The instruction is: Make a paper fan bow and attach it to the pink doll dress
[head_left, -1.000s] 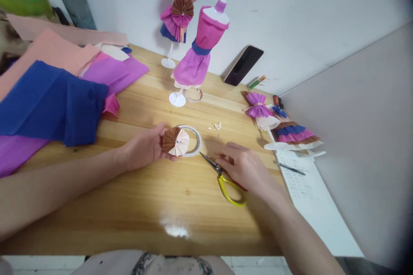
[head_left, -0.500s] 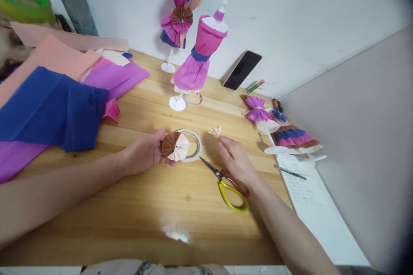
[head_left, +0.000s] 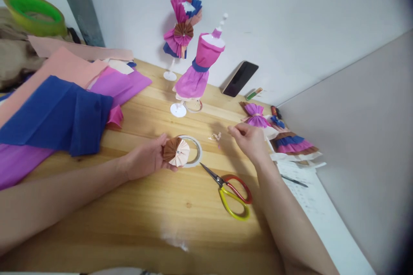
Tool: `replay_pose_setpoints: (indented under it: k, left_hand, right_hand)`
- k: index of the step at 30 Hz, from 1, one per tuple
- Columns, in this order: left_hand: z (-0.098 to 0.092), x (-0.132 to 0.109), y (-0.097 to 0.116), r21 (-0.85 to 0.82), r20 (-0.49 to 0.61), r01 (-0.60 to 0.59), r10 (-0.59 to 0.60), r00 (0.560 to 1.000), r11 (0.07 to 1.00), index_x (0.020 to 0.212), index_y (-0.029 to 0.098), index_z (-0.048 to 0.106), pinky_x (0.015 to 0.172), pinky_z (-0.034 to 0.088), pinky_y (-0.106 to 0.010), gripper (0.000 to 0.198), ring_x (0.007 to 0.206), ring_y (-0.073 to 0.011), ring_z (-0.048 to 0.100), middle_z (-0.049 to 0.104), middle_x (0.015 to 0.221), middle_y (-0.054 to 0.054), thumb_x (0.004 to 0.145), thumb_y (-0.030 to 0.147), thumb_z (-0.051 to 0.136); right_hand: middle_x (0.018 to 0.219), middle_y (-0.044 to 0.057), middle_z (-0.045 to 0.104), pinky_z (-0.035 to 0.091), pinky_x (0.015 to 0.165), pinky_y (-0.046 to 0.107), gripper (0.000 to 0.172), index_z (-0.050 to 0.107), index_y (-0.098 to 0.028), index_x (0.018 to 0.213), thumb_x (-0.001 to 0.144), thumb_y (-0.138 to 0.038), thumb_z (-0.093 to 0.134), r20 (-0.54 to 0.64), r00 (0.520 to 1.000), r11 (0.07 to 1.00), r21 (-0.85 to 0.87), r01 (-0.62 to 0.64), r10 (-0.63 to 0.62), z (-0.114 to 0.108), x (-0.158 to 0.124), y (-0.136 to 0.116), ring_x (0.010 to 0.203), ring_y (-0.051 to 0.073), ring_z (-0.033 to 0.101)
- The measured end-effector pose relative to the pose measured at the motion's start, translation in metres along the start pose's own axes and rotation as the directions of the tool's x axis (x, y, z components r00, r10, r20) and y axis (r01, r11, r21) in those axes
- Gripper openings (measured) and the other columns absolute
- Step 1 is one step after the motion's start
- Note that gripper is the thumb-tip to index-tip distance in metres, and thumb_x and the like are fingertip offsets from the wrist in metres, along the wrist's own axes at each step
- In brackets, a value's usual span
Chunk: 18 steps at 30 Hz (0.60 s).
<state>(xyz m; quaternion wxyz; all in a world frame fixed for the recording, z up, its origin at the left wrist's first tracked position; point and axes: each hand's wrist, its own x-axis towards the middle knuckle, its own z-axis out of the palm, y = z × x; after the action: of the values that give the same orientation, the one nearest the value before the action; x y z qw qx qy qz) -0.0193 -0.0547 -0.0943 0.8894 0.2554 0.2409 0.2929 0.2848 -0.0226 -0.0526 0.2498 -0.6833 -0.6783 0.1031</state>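
My left hand (head_left: 146, 158) holds a round pleated paper rosette (head_left: 176, 151), half brown and half pale pink, just above a white tape ring (head_left: 197, 151) on the wooden table (head_left: 145, 215). My right hand (head_left: 250, 139) hovers further right, fingers pinched together near small paper scraps (head_left: 215, 136); whether anything is between the fingertips I cannot make out. Scissors (head_left: 230, 190) with one red and one yellow handle lie shut on the table below my right hand, untouched.
Blue, purple and pink crepe paper sheets (head_left: 61, 107) cover the left. Two small mannequins in paper dresses (head_left: 196, 68) stand at the back, a third (head_left: 287, 139) lies right. A phone (head_left: 240, 78) leans on the wall. White paper and pen (head_left: 293, 180) lie right.
My right hand let go of the scissors, left them on the table, and rose toward the paper scraps, closing into a pinch. My left hand stayed with the rosette.
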Motion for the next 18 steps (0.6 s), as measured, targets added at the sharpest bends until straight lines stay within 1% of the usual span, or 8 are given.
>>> replay_pose_setpoints:
  k: [2, 4, 6, 8, 10, 12, 14, 18]
  left_hand:
    - [0.004, 0.0, 0.001, -0.013, -0.025, -0.002, 0.002, 1.0, 1.0, 0.092, 0.012, 0.069, 0.066, 0.053, -0.029, 0.052, 0.076, -0.0184, 0.064, 0.069, 0.085, -0.011, 0.099, 0.043, 0.028]
    - [0.012, 0.0, 0.004, -0.02, -0.069, -0.016, 0.015, 0.998, 1.0, 0.091, 0.012, 0.069, 0.066, 0.053, -0.028, 0.05, 0.075, -0.0177, 0.063, 0.069, 0.084, -0.01, 0.1, 0.039, 0.028]
    - [0.022, 0.0, 0.007, -0.023, -0.099, -0.04, 0.038, 0.994, 0.999, 0.093, 0.011, 0.068, 0.067, 0.052, -0.029, 0.049, 0.076, -0.0179, 0.063, 0.069, 0.083, -0.011, 0.1, 0.036, 0.027]
    - [0.03, 0.0, 0.011, -0.022, -0.086, -0.073, 0.07, 0.994, 0.997, 0.097, 0.01, 0.068, 0.069, 0.051, -0.029, 0.049, 0.082, -0.0196, 0.064, 0.07, 0.085, -0.012, 0.1, 0.035, 0.026]
    - [0.034, -0.001, 0.014, 0.001, -0.045, -0.12, 0.12, 0.992, 0.993, 0.101, 0.01, 0.067, 0.074, 0.051, -0.03, 0.046, 0.092, -0.0214, 0.064, 0.07, 0.091, -0.013, 0.099, 0.037, 0.031]
    - [0.035, -0.003, 0.016, 0.065, -0.014, -0.179, 0.18, 0.984, 0.982, 0.105, 0.01, 0.066, 0.08, 0.051, -0.031, 0.04, 0.1, -0.0228, 0.062, 0.07, 0.1, -0.013, 0.096, 0.041, 0.042]
    - [0.034, -0.007, 0.017, 0.131, -0.008, -0.226, 0.23, 0.973, 0.965, 0.106, 0.012, 0.067, 0.083, 0.051, -0.032, 0.038, 0.103, -0.0239, 0.062, 0.069, 0.105, -0.013, 0.089, 0.044, 0.055]
    - [0.032, -0.014, 0.018, 0.205, -0.043, -0.264, 0.278, 0.96, 0.942, 0.102, 0.012, 0.068, 0.083, 0.053, -0.034, 0.035, 0.096, -0.0242, 0.065, 0.07, 0.1, -0.012, 0.079, 0.039, 0.07]
  right_hand:
    - [0.063, 0.005, 0.062, 0.035, 0.054, 0.029, 0.029, 0.065, -0.016, 0.068, 0.078, -0.041, 0.055, -0.053, 0.999, 0.995, 0.1, 0.006, 0.0, -0.003, -0.001, -0.005, 0.055, 0.015, 0.049]
    - [0.068, 0.004, 0.064, 0.036, 0.052, 0.028, 0.03, 0.068, -0.015, 0.082, 0.076, -0.043, 0.059, -0.032, 0.999, 0.958, 0.286, -0.003, 0.012, -0.005, -0.005, -0.016, 0.053, 0.014, 0.048]
    - [0.069, 0.004, 0.064, 0.035, 0.049, 0.026, 0.036, 0.068, -0.015, 0.09, 0.077, -0.047, 0.061, 0.135, 0.991, 0.875, 0.482, -0.052, -0.015, -0.005, -0.012, -0.034, 0.049, 0.012, 0.047]
    - [0.075, 0.006, 0.066, 0.037, 0.049, 0.026, 0.042, 0.068, -0.015, 0.087, 0.079, -0.055, 0.059, 0.303, 0.946, 0.795, 0.599, -0.094, -0.117, -0.002, -0.02, -0.054, 0.051, 0.011, 0.05]
    - [0.069, 0.006, 0.065, 0.035, 0.048, 0.025, 0.05, 0.067, -0.014, 0.081, 0.081, -0.063, 0.054, 0.427, 0.877, 0.735, 0.664, -0.139, -0.22, 0.004, -0.027, -0.073, 0.052, 0.012, 0.05]
    - [0.055, 0.003, 0.058, 0.032, 0.047, 0.024, 0.057, 0.063, -0.015, 0.069, 0.08, -0.069, 0.052, 0.478, 0.829, 0.682, 0.711, -0.172, -0.288, 0.012, -0.03, -0.087, 0.048, 0.011, 0.046]
    - [0.05, 0.0, 0.053, 0.029, 0.046, 0.024, 0.054, 0.06, -0.015, 0.063, 0.078, -0.067, 0.057, 0.493, 0.821, 0.667, 0.718, -0.198, -0.287, 0.021, -0.03, -0.097, 0.046, 0.009, 0.042]
    - [0.047, -0.005, 0.048, 0.025, 0.045, 0.023, 0.042, 0.06, -0.016, 0.064, 0.069, -0.057, 0.071, 0.491, 0.848, 0.652, 0.713, -0.258, -0.201, 0.032, -0.029, -0.107, 0.043, 0.007, 0.036]
